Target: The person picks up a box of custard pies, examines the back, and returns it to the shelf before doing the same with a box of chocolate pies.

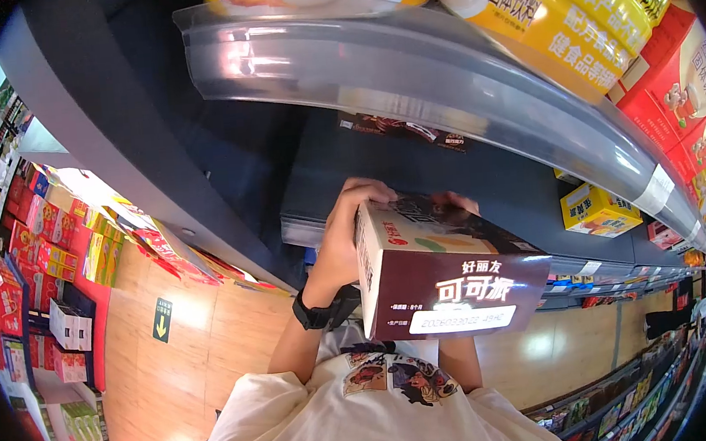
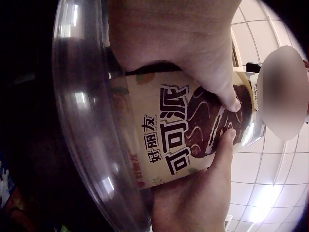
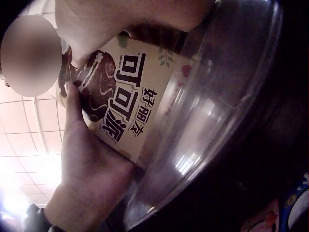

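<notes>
Both hands hold a chocolate-pie box [image 1: 460, 287] in front of the chest, under the clear shelf lip. One side is dark maroon with white print and a date strip; the cream front, with its pie picture, shows in the wrist views. My left hand [image 1: 345, 229], with a black band at its wrist, grips one end. The right hand [image 1: 459, 203] is mostly hidden behind the box in the head view. In the right wrist view, the right hand [image 3: 116, 21] grips the opposite side from the left hand [image 3: 91, 154]. Both thumbs lie over the pie picture.
A curved clear plastic lip [image 1: 407, 73] edges the shelf above, which bears yellow tubs [image 1: 554, 18]. Deeper on the dark shelf lie a brown packet [image 1: 404, 128] and a yellow box [image 1: 600, 210]. Stocked displays [image 1: 44, 239] stand to the left across the wooden floor [image 1: 205, 351].
</notes>
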Demonstrator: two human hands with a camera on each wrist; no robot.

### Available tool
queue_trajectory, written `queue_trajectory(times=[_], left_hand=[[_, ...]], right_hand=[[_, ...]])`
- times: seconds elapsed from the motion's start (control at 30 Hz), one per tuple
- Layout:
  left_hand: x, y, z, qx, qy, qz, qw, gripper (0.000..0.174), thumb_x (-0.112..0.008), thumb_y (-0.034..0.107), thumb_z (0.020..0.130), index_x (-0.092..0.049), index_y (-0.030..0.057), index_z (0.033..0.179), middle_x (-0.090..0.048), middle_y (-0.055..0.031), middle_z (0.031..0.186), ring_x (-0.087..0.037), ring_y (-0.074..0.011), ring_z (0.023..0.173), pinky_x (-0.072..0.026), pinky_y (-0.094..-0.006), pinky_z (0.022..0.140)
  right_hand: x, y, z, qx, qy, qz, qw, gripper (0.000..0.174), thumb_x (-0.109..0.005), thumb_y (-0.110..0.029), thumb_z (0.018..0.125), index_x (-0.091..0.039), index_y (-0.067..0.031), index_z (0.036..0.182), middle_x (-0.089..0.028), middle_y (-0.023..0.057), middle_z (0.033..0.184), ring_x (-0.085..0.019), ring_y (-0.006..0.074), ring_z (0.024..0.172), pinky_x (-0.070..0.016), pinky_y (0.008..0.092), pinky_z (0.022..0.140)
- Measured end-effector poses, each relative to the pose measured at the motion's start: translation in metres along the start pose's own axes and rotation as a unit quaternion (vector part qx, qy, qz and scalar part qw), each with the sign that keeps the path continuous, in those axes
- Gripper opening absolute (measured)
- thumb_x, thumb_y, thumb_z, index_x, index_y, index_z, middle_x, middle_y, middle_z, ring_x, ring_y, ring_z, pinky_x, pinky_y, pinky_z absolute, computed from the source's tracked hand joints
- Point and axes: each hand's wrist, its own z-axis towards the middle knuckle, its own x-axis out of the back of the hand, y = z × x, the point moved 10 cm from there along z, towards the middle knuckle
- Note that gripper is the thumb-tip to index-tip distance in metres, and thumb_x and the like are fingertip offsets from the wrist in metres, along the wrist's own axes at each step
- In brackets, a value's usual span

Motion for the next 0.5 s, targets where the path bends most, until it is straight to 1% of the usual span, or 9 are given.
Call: queue_trajectory(times=[0.07,0.1,0.17,0.2,0.27,0.3,0.37,0.43,0.5], left_hand=[[-0.001,0.002,0.001,0.002,0.003,0.003,1.000,0.061,-0.086,0.013,0.064,-0.050,0.0051,0.112,-0.055,-0.0150,0.108,-0.058,-0.0265,0.103,-0.0464,-0.0359,0.089],[-0.001,0.003,0.001,0.003,0.004,0.004,1.000,0.061,-0.086,0.013,0.064,-0.050,0.0051,0.112,-0.055,-0.0150,0.108,-0.058,-0.0265,0.103,-0.0464,-0.0359,0.089],[-0.001,0.004,0.002,0.004,0.003,0.006,1.000,0.060,-0.086,0.012,0.064,-0.050,0.0050,0.112,-0.055,-0.0151,0.108,-0.058,-0.0265,0.103,-0.0465,-0.0358,0.089],[-0.001,0.004,0.003,0.003,0.001,0.010,1.000,0.060,-0.085,0.012,0.064,-0.050,0.0049,0.112,-0.055,-0.0151,0.108,-0.058,-0.0265,0.103,-0.0466,-0.0358,0.089],[-0.001,0.006,0.004,-0.003,-0.005,0.019,1.000,0.060,-0.085,0.012,0.065,-0.050,0.0049,0.112,-0.055,-0.0151,0.108,-0.058,-0.0265,0.103,-0.0467,-0.0357,0.089],[-0.001,0.007,0.004,-0.004,-0.007,0.022,1.000,0.060,-0.085,0.012,0.065,-0.050,0.0049,0.112,-0.055,-0.0151,0.108,-0.058,-0.0265,0.103,-0.0468,-0.0357,0.089],[-0.001,0.007,0.003,-0.002,-0.004,0.017,1.000,0.059,-0.085,0.011,0.065,-0.050,0.0049,0.112,-0.055,-0.0151,0.108,-0.058,-0.0266,0.102,-0.0470,-0.0358,0.089],[-0.001,0.005,0.002,-0.001,-0.001,0.010,1.000,0.059,-0.085,0.011,0.065,-0.050,0.0048,0.112,-0.055,-0.0152,0.108,-0.058,-0.0266,0.102,-0.0471,-0.0360,0.088],[-0.001,0.003,0.001,0.000,0.003,0.001,1.000,0.058,-0.084,0.011,0.065,-0.050,0.0047,0.112,-0.055,-0.0152,0.108,-0.058,-0.0266,0.102,-0.0472,-0.0361,0.088]], right_hand=[[0.000,0.001,-0.002,-0.063,0.020,0.022,0.998,0.039,-0.062,-0.034,0.087,-0.067,0.0047,0.091,-0.066,0.0156,0.084,-0.063,0.0213,0.074,-0.0509,0.0341,0.066],[0.003,0.007,-0.002,-0.080,0.027,0.029,0.996,0.039,-0.062,-0.033,0.087,-0.067,0.0048,0.090,-0.066,0.0156,0.084,-0.062,0.0211,0.074,-0.0506,0.0341,0.066],[0.007,0.010,-0.002,-0.052,0.049,0.067,0.995,0.038,-0.062,-0.033,0.087,-0.067,0.0052,0.089,-0.066,0.0156,0.084,-0.062,0.0208,0.075,-0.0500,0.0338,0.066],[0.006,0.011,-0.005,-0.008,0.065,0.097,0.993,0.038,-0.062,-0.033,0.087,-0.067,0.0054,0.089,-0.066,0.0157,0.084,-0.062,0.0206,0.075,-0.0497,0.0336,0.067],[0.006,0.022,0.000,0.004,0.043,0.157,0.987,0.038,-0.062,-0.032,0.087,-0.066,0.0053,0.090,-0.066,0.0159,0.085,-0.062,0.0208,0.076,-0.0497,0.0338,0.067],[0.010,0.032,0.005,-0.030,0.007,0.186,0.982,0.038,-0.062,-0.032,0.087,-0.066,0.0051,0.090,-0.066,0.0160,0.086,-0.062,0.0212,0.077,-0.0500,0.0342,0.068],[0.018,0.047,0.010,-0.019,0.005,0.157,0.987,0.036,-0.062,-0.031,0.087,-0.066,0.0045,0.091,-0.066,0.0160,0.086,-0.063,0.0217,0.078,-0.0508,0.0351,0.070],[0.026,0.046,0.004,0.058,0.061,0.055,0.995,0.035,-0.061,-0.031,0.087,-0.065,0.0040,0.091,-0.066,0.0158,0.087,-0.063,0.0222,0.079,-0.0516,0.0361,0.071],[0.026,0.036,-0.001,0.109,0.095,-0.023,0.989,0.035,-0.061,-0.031,0.087,-0.066,0.0038,0.092,-0.067,0.0156,0.088,-0.064,0.0225,0.079,-0.0523,0.0370,0.072]])
